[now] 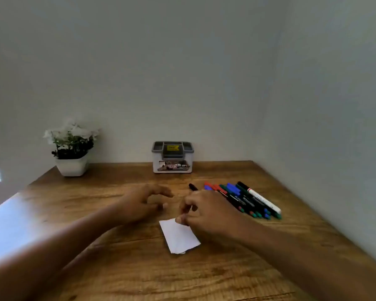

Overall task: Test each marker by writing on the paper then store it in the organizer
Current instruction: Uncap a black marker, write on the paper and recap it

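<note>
A small white paper (179, 235) lies on the wooden desk (117, 268) in front of me. My right hand (206, 210) grips a black marker (193, 187) above the paper's top edge, and the marker's far end sticks out behind the fingers. My left hand (142, 203) hovers just left of it with fingers loosely curled, holding nothing. Several markers (245, 197) with red, blue, green and black caps lie in a row to the right. The grey and white organizer (172, 157) stands at the back against the wall.
A white pot with white flowers (72, 148) stands at the back left of the desk. White walls close the desk in behind and on the right. The desk's left edge runs diagonally toward me.
</note>
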A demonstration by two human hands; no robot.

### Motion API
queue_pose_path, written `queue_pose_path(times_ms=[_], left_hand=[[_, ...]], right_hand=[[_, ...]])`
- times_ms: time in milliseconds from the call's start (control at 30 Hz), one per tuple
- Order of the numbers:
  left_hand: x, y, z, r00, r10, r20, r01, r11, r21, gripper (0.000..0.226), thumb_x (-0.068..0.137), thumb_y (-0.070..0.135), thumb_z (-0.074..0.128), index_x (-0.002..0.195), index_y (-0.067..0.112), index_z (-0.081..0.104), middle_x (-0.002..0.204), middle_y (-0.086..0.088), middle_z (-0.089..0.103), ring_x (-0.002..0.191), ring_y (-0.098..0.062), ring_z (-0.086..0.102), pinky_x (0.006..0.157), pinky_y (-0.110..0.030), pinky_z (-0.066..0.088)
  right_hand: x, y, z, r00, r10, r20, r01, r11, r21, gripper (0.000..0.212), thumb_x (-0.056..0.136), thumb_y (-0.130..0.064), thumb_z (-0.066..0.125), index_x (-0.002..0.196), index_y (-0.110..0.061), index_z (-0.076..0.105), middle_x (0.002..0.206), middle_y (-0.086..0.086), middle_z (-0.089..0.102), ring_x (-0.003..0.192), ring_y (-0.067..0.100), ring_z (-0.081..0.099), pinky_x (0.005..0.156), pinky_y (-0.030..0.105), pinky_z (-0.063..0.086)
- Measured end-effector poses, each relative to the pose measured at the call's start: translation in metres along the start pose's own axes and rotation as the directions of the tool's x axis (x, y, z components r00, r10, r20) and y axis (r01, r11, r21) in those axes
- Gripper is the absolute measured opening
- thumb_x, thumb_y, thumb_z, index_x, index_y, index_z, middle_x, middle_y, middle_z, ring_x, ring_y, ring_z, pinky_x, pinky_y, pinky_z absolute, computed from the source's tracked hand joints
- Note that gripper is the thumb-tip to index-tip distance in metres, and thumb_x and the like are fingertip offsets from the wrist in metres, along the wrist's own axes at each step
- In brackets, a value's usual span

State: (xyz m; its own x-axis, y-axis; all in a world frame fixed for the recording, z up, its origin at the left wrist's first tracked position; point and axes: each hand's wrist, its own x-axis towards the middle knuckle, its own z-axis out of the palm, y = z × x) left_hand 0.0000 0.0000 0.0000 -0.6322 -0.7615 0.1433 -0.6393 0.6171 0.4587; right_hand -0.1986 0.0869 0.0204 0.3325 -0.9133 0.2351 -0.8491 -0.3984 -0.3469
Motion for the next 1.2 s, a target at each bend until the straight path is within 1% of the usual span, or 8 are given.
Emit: queue_pose_path(times_ms=[300,533,633,733,800,967,1067,1200], left_hand=[[0.002,-0.025,0.011,0.983,0.076,0.17,-0.065,0.996,-0.066,0.054,0.067,0.083,0.048,0.117,0.064,0.05,0.14,0.033,0.042,0.13,0.011,0.035,0.111,-0.026,0.028],[0.001,-0.024,0.011,0.97,0.078,0.231,-0.082,0.997,0.008,0.058,0.07,0.083,0.038,0.125,0.064,0.045,0.144,0.039,0.028,0.136,0.01,0.021,0.112,-0.026,0.018],[0.0,-0.022,0.011,0.971,0.059,0.232,-0.075,0.996,0.057,0.059,0.071,0.081,0.037,0.127,0.064,0.043,0.145,0.039,0.026,0.135,0.011,0.018,0.114,-0.027,0.016],[-0.001,-0.021,0.011,0.972,0.056,0.229,-0.078,0.993,0.087,0.065,0.07,0.085,0.032,0.13,0.063,0.041,0.148,0.037,0.026,0.136,0.011,0.017,0.114,-0.026,0.015],[-0.002,-0.02,0.011,0.973,0.066,0.223,-0.09,0.991,0.099,0.066,0.07,0.085,0.031,0.13,0.062,0.041,0.147,0.036,0.026,0.135,0.011,0.018,0.113,-0.025,0.016],[-0.002,-0.019,0.012,0.975,0.071,0.21,-0.099,0.987,0.125,0.071,0.068,0.09,0.025,0.132,0.061,0.038,0.145,0.036,0.029,0.136,0.01,0.022,0.115,-0.027,0.021],[-0.004,-0.016,0.012,0.991,0.06,0.121,-0.066,0.996,0.053,0.07,0.065,0.093,0.028,0.13,0.067,0.027,0.145,0.034,0.03,0.134,0.008,0.03,0.114,-0.031,0.03],[-0.005,-0.011,0.01,0.967,0.042,-0.252,-0.065,0.994,-0.085,0.067,0.08,0.074,0.041,0.142,0.053,0.025,0.15,0.023,0.032,0.136,0.002,0.031,0.106,-0.033,0.037]], right_hand=[[0.013,0.028,0.021,0.981,-0.113,0.156,0.127,0.989,-0.082,0.051,0.075,-0.064,0.057,0.117,-0.036,0.059,0.121,-0.018,0.056,0.112,0.002,0.045,0.095,0.038,0.034],[0.014,0.038,0.011,0.967,-0.083,0.239,0.107,0.99,-0.09,0.045,0.079,-0.057,0.059,0.121,-0.041,0.055,0.13,-0.021,0.052,0.121,-0.002,0.036,0.102,0.032,0.02],[0.017,0.043,-0.004,0.999,0.029,0.023,-0.027,0.997,-0.076,0.031,0.078,-0.052,0.062,0.105,-0.036,0.066,0.112,-0.018,0.062,0.106,0.001,0.045,0.096,0.033,0.032],[0.03,0.054,-0.014,0.97,0.155,-0.189,-0.207,0.931,-0.3,0.026,0.082,-0.052,0.058,0.097,-0.033,0.066,0.101,-0.012,0.062,0.1,0.011,0.048,0.085,0.034,0.034],[0.039,0.06,-0.01,0.962,0.225,-0.154,-0.27,0.862,-0.428,0.026,0.082,-0.053,0.058,0.095,-0.031,0.066,0.1,-0.008,0.062,0.102,0.015,0.049,0.085,0.035,0.034],[0.049,0.063,0.008,0.967,0.216,-0.138,-0.25,0.914,-0.32,0.022,0.08,-0.047,0.064,0.086,-0.026,0.066,0.083,-0.008,0.061,0.09,0.012,0.051,0.07,0.028,0.037],[0.045,0.058,0.003,0.966,0.181,-0.186,-0.228,0.934,-0.277,0.019,0.079,-0.044,0.064,0.084,-0.026,0.067,0.078,-0.011,0.057,0.084,0.009,0.048,0.072,0.028,0.034],[0.033,0.049,-0.008,0.968,-0.002,-0.251,-0.062,0.967,-0.246,0.017,0.08,-0.041,0.065,0.086,-0.026,0.067,0.082,-0.01,0.061,0.081,0.009,0.051,0.071,0.028,0.037]])
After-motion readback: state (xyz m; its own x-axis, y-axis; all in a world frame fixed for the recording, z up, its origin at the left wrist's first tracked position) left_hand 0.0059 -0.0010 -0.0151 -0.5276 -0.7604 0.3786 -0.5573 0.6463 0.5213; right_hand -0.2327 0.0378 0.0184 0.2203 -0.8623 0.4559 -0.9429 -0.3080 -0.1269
